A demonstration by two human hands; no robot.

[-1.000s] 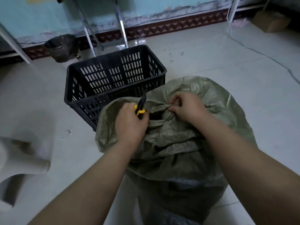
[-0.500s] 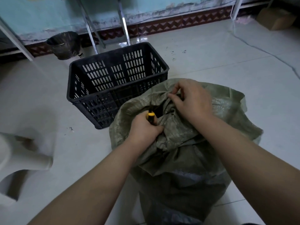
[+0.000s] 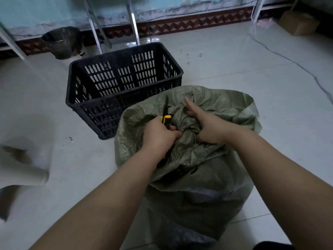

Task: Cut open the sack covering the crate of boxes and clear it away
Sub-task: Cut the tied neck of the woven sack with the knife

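Pale glossy floor tiles [image 3: 252, 73] run under everything, and nearest the person stands the bulging olive-green woven plastic sack [image 3: 198, 168], gathered at its top into a knotted neck. Whatever crate it covers is wholly hidden. The left hand [image 3: 159, 136] is fisted round a black-and-yellow utility knife [image 3: 166, 118], blade end pointing up and away — though I can't quite tell whether the edge touches the weave. The right hand [image 3: 209, 127] has its fingers curled into the bunched cloth just beside the knot, thumb raised, pulling it taut.

So the cutting step is in hand, seemingly at its start, as no opening shows yet. Next, I'd judge, the blade must bite into the stretched fabric near the knot and slice away from the holding fingers. Just beyond the sack sits an empty black slotted plastic crate [image 3: 124, 82]; farther back, a dark bucket [image 3: 61, 42] stands by the wall.
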